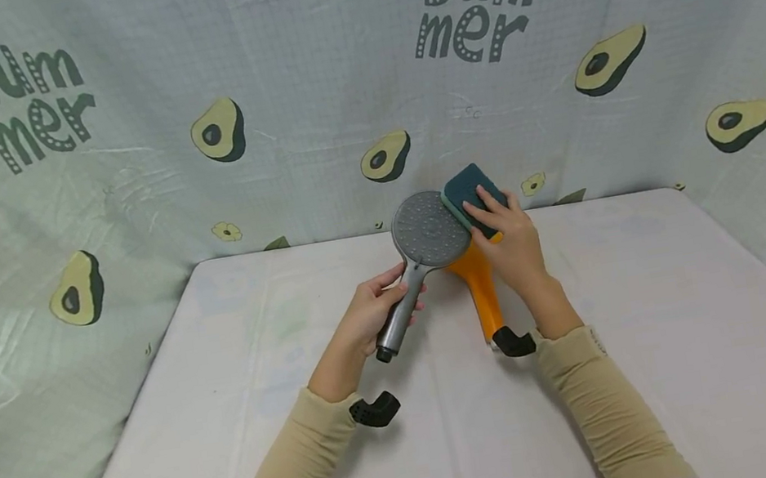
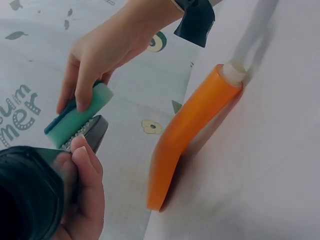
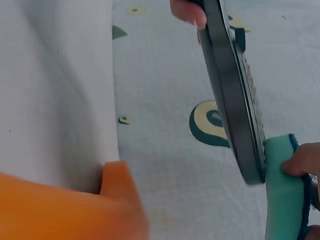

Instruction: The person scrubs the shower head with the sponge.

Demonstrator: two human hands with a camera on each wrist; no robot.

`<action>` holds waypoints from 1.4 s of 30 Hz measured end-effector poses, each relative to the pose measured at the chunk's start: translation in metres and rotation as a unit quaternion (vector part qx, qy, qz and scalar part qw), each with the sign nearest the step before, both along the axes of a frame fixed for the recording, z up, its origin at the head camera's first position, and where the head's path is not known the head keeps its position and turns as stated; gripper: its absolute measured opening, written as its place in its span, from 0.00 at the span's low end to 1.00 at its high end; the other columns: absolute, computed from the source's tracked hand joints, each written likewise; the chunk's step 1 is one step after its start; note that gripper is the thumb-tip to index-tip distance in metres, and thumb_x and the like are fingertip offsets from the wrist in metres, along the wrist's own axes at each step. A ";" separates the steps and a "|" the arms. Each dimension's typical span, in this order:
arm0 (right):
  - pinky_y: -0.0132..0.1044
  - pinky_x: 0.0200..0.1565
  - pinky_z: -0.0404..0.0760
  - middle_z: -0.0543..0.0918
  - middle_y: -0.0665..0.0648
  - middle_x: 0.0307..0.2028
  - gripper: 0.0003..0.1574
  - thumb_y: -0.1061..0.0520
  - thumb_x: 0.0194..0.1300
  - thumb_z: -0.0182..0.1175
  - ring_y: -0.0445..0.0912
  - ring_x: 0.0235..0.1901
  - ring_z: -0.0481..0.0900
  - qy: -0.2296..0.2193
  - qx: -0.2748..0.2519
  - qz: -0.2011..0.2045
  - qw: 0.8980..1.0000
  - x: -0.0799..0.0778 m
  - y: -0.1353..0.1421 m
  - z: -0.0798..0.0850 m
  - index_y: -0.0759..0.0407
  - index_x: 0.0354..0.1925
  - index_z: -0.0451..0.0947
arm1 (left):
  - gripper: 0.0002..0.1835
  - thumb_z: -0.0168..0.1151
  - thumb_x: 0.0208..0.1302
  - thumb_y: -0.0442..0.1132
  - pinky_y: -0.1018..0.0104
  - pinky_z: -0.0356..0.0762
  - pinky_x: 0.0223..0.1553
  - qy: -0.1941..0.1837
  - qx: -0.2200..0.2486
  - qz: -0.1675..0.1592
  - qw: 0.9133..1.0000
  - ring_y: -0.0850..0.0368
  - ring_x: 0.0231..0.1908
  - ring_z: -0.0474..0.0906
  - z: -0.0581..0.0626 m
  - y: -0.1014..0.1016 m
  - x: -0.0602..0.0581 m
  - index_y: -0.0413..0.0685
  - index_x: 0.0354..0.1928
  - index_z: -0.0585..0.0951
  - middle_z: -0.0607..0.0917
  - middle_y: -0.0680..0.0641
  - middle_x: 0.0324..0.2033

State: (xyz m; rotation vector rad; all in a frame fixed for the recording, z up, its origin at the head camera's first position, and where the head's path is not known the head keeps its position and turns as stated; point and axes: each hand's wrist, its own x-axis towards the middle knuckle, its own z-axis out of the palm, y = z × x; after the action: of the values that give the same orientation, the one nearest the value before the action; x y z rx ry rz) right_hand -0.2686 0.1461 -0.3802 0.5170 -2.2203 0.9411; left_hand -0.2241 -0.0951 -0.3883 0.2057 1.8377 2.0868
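Observation:
A grey shower head (image 1: 431, 229) with a round, nozzle-studded face is held up by its handle in my left hand (image 1: 373, 308). My right hand (image 1: 512, 246) pinches a sponge (image 1: 472, 197), dark teal on its outer side and light green on the other. In the right wrist view the green side of the sponge (image 3: 280, 195) touches the nozzle face of the shower head (image 3: 235, 100) near its rim. Below the hands, an orange shower head (image 1: 482, 294) with a pale end lies on the table; its head is partly hidden behind the grey one and my right hand.
A white-covered table (image 1: 296, 450) spreads under both arms. Behind it hangs a pale curtain (image 1: 299, 78) printed with avocados and lettering. Black curved pieces (image 1: 376, 411) stick out from both wrists.

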 end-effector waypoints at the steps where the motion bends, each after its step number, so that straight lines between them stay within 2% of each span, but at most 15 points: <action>1: 0.69 0.66 0.63 0.74 0.67 0.67 0.25 0.70 0.63 0.68 0.70 0.67 0.65 0.004 0.006 0.000 1.000 0.001 -0.002 0.000 0.66 0.59 0.82 | 0.29 0.47 0.81 0.32 0.71 0.82 0.33 -0.001 -0.002 -0.003 1.000 0.61 0.34 0.84 0.000 0.001 0.000 0.39 0.79 0.57 0.78 0.27 0.61; 8: 0.71 0.61 0.68 0.78 0.68 0.63 0.24 0.69 0.60 0.70 0.76 0.65 0.67 0.076 0.079 0.040 0.993 0.005 -0.025 -0.001 0.64 0.56 0.85 | 0.28 0.48 0.81 0.34 0.67 0.83 0.35 0.000 -0.022 -0.021 1.000 0.57 0.37 0.85 -0.002 0.011 0.001 0.41 0.79 0.59 0.79 0.29 0.61; 11: 0.71 0.61 0.68 0.78 0.67 0.64 0.24 0.70 0.59 0.71 0.76 0.66 0.66 0.075 0.092 0.053 0.992 0.006 -0.027 0.000 0.63 0.56 0.86 | 0.28 0.48 0.81 0.34 0.68 0.83 0.34 0.003 -0.025 -0.021 0.999 0.56 0.38 0.86 -0.002 0.012 0.000 0.41 0.79 0.60 0.79 0.29 0.60; 15: 0.70 0.61 0.68 0.76 0.66 0.65 0.26 0.70 0.60 0.71 0.73 0.67 0.66 0.059 0.084 0.039 0.994 0.005 -0.017 0.003 0.62 0.58 0.85 | 0.27 0.48 0.81 0.34 0.68 0.83 0.34 0.007 -0.027 -0.024 0.999 0.56 0.37 0.86 -0.003 0.012 0.001 0.42 0.78 0.61 0.79 0.29 0.60; 20: 0.70 0.62 0.66 0.75 0.65 0.67 0.25 0.70 0.62 0.69 0.70 0.67 0.66 0.034 0.052 -0.009 0.998 0.003 -0.003 0.005 0.62 0.58 0.84 | 0.27 0.48 0.81 0.33 0.69 0.83 0.32 0.003 -0.019 -0.026 0.999 0.58 0.34 0.85 -0.002 0.013 0.003 0.41 0.78 0.61 0.80 0.29 0.59; 23: 0.69 0.64 0.65 0.75 0.65 0.67 0.24 0.69 0.62 0.69 0.69 0.67 0.66 0.024 0.041 -0.024 0.999 0.002 -0.001 0.003 0.63 0.58 0.84 | 0.28 0.48 0.81 0.32 0.70 0.82 0.31 -0.001 -0.014 -0.028 1.000 0.59 0.33 0.85 -0.003 0.013 0.002 0.39 0.78 0.61 0.80 0.28 0.59; 27: 0.69 0.63 0.66 0.76 0.67 0.65 0.24 0.70 0.61 0.69 0.71 0.66 0.67 0.049 0.049 0.004 0.998 0.005 -0.009 0.004 0.64 0.57 0.84 | 0.28 0.48 0.81 0.32 0.70 0.82 0.30 0.003 -0.015 -0.031 0.999 0.58 0.33 0.85 -0.002 0.015 0.001 0.40 0.78 0.60 0.79 0.27 0.59; 31: 0.70 0.62 0.68 0.78 0.68 0.63 0.23 0.70 0.61 0.70 0.73 0.66 0.67 0.085 0.079 0.056 0.992 0.007 -0.022 0.004 0.64 0.56 0.85 | 0.28 0.48 0.81 0.33 0.68 0.81 0.31 0.020 -0.026 -0.030 0.999 0.58 0.34 0.85 0.000 0.015 -0.001 0.42 0.78 0.61 0.79 0.28 0.59; 34: 0.69 0.64 0.66 0.78 0.68 0.63 0.23 0.70 0.60 0.71 0.73 0.67 0.66 0.088 0.086 0.073 0.990 0.009 -0.028 0.004 0.64 0.55 0.86 | 0.28 0.49 0.81 0.34 0.68 0.82 0.31 0.023 -0.033 -0.030 0.999 0.58 0.35 0.85 0.001 0.013 -0.003 0.43 0.79 0.61 0.80 0.30 0.59; 37: 0.69 0.63 0.66 0.77 0.67 0.64 0.24 0.71 0.60 0.71 0.72 0.68 0.65 0.079 0.076 0.064 0.992 0.010 -0.026 0.004 0.64 0.56 0.85 | 0.28 0.49 0.81 0.35 0.67 0.82 0.32 0.016 -0.035 -0.027 0.999 0.58 0.35 0.86 0.001 0.011 -0.003 0.44 0.78 0.62 0.81 0.31 0.59; 42: 0.70 0.63 0.66 0.76 0.67 0.65 0.24 0.70 0.63 0.69 0.71 0.68 0.65 0.052 0.049 0.017 0.997 0.006 -0.015 0.002 0.64 0.57 0.84 | 0.27 0.50 0.80 0.34 0.66 0.83 0.33 0.002 -0.036 -0.011 0.999 0.56 0.37 0.86 0.000 0.005 -0.002 0.44 0.78 0.63 0.82 0.32 0.58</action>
State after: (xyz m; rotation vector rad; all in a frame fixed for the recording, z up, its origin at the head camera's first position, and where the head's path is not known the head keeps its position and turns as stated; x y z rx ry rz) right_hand -0.2622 0.1308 -0.3784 0.6364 -2.1775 0.8059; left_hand -0.2260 -0.0897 -0.3880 0.2114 1.9013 2.0019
